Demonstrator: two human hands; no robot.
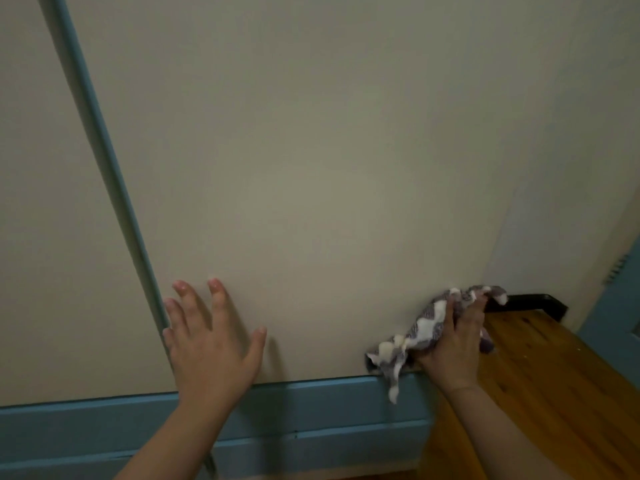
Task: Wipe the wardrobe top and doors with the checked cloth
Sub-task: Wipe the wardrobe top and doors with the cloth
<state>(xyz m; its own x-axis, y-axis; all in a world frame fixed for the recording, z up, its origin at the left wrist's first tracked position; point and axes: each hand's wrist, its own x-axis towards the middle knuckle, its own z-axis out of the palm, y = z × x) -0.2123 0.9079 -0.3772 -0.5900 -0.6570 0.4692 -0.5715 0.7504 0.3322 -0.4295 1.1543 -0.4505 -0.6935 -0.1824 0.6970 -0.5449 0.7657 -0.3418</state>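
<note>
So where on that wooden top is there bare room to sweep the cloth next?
The wooden top is bare right of the right hand, out to its black edging. Only the wall-side corner is taken, by the hand and the checked cloth.

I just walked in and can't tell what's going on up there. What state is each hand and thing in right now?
Left hand: open, fingers spread, flat against the cream surface.
Right hand: closed around the checked cloth.
Checked cloth: bunched, one corner hanging over the blue trim.
Wooden top: bare, cloth pressed at its left edge.

A wooden top [540, 375] carries the crumpled checked cloth [426, 327] at its left edge.
</note>
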